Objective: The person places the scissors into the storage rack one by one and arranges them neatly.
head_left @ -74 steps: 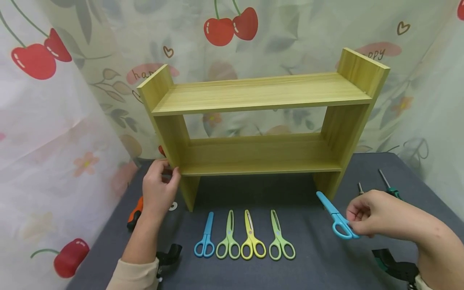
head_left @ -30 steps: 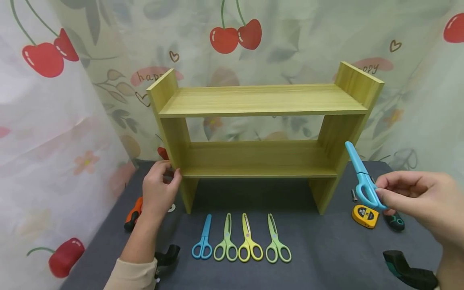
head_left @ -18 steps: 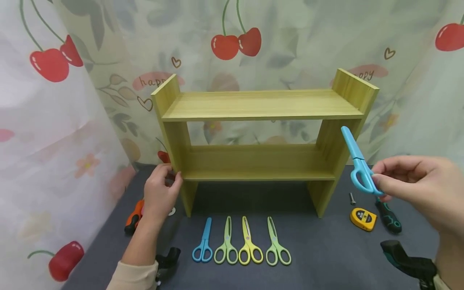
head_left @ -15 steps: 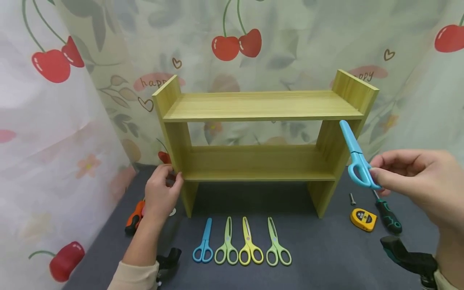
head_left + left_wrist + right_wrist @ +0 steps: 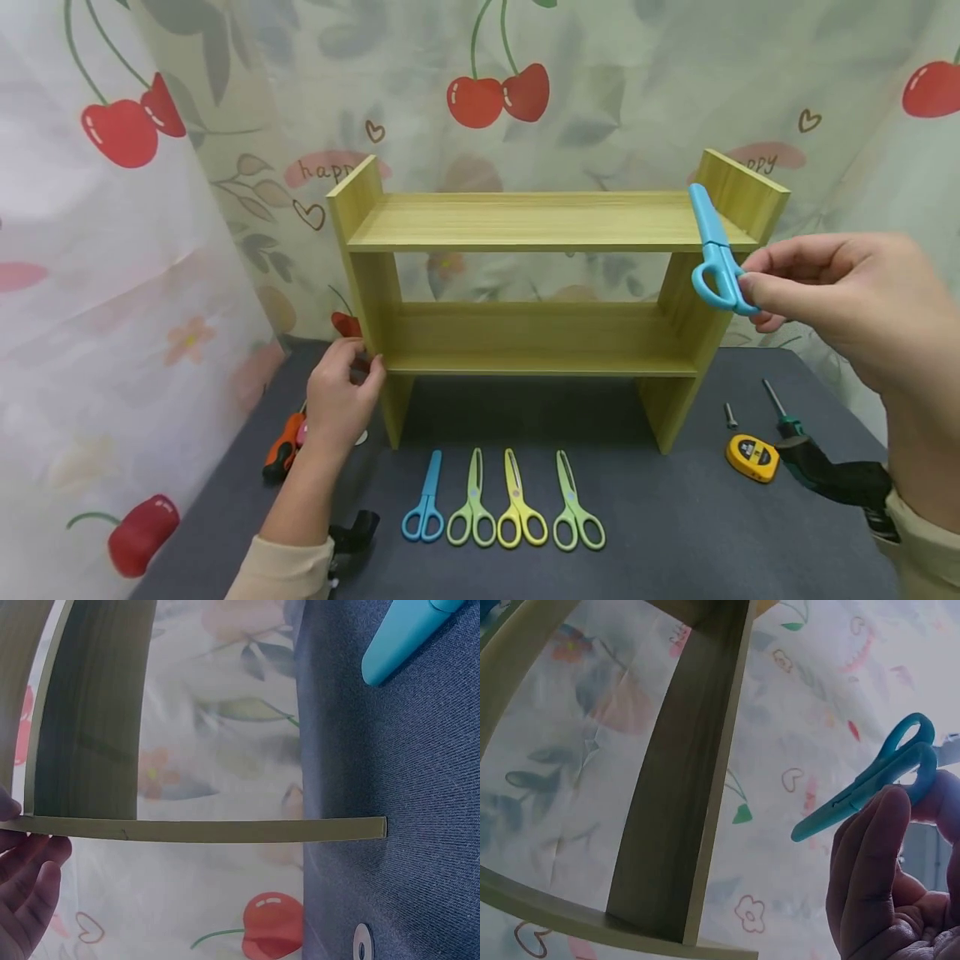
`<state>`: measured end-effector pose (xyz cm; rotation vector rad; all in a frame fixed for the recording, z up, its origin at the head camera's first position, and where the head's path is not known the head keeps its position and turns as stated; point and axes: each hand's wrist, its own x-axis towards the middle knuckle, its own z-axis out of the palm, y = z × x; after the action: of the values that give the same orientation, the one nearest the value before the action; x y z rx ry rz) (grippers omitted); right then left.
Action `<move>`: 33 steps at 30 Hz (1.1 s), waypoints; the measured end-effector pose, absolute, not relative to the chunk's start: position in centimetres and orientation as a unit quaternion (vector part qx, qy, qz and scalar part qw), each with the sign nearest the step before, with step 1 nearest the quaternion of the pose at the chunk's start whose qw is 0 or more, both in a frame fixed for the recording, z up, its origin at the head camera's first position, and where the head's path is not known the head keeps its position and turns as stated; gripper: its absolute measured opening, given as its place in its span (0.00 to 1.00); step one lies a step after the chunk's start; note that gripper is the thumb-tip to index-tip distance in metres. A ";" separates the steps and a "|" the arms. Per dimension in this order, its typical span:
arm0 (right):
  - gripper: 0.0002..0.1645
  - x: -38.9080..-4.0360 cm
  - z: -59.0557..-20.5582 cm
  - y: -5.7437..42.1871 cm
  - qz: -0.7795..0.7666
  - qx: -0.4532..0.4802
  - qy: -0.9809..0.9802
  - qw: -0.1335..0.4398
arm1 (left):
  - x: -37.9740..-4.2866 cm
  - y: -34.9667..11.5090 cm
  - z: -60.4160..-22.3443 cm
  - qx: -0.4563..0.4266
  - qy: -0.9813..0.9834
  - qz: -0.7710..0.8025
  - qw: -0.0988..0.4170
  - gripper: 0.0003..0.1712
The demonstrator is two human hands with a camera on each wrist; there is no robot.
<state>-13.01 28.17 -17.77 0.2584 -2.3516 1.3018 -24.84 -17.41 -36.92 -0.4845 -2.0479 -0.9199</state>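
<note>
Left hand (image 5: 337, 404) and right hand (image 5: 855, 292): bare. Sleeves (image 5: 288, 568): beige, plain. Wrist mounts (image 5: 843, 482): black, curved, one per arm.

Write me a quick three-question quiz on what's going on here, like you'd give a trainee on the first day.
1. Multiple choice: what does the right hand hold?
a) a tape measure
b) light-blue scissors
c) a screwdriver

2. True or false: on the table, the yellow scissors lie between two pairs of green scissors.

3. Short answer: which hand touches the wooden shelf unit, and where?

Key:
1. b
2. True
3. The left hand; it pinches the front edge of the unit's left side panel.
</note>
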 end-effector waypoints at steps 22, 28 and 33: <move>0.13 -18.4 -8.8 22.5 0.482 0.123 -0.850 0.171 | -24.8 -17.1 -37.2 -0.194 -0.816 -0.334 0.429 0.08; 0.16 -19.5 -7.5 19.5 0.470 0.141 -0.856 0.161 | -25.0 -17.1 -37.3 -0.201 -0.810 -0.327 0.443 0.08; 0.17 -20.2 -6.8 16.7 0.436 0.144 -0.875 0.151 | -25.2 -17.3 -37.4 -0.208 -0.807 -0.328 0.445 0.08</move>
<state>-20.20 16.70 -6.78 0.4146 -2.5137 1.2532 -25.16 -17.34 -37.36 -0.5161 -2.0010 -0.8122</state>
